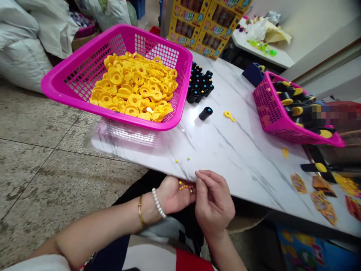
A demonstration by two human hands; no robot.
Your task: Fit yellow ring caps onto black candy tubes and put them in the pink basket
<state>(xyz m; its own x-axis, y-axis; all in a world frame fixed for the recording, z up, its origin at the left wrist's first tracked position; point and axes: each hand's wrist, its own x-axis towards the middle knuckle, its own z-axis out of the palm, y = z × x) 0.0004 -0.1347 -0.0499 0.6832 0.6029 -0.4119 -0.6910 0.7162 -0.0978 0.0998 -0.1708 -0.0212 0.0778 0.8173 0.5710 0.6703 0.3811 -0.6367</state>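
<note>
Two hands were in view, both near the front edge of the one marble-patterned surface (239, 162). I held the left hand (175, 197) palm up and open, fingers slightly curled, with a small group of yellow, orange and pink beads (186, 187) resting on it; their exact count could not be read. I held the right hand (214, 199) just beside it, thumb and index fingertips pinched together; I could not tell whether they gripped a bead.

Two loose beads (188, 158) lay on the surface beyond the left hand. Farther back were one separate black cylinder (205, 113) and, to its right, one yellow ring-ended piece (229, 116). A cluster of more than ten black cylinders (200, 84) stood behind the separate one.

Two pink baskets were present. The large basket (56, 86), at left, contained yellow pieces (135, 88) too numerous to count. The small basket (270, 120), at right, contained several black items with yellow ends (287, 101). Two bracelets, one of white beads (158, 203) and one gold (140, 210), encircled the left wrist.
</note>
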